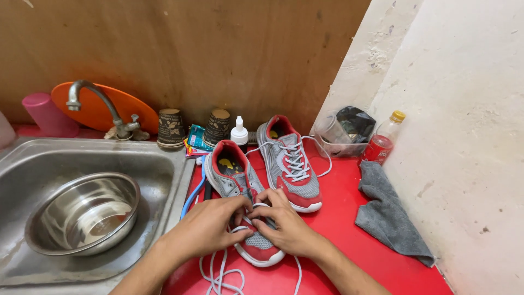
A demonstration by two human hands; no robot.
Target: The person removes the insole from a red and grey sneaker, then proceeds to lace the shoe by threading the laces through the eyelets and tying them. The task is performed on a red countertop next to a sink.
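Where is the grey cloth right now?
In the head view, the crumpled grey cloth lies on the red counter at the right, against the white wall, just below the red-labelled plastic bottle and right of the laced red-and-grey shoe.

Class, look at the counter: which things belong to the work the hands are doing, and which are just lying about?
In use: left hand, right hand, near shoe, its white laces.

Lying about: second shoe, grey cloth, steel bowl, paper cups, red drink bottle, dropper bottle, orange plate.

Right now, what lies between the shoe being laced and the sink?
In the head view, a blue toothbrush and a dark-handled one lie on the red counter between that shoe and the sink.
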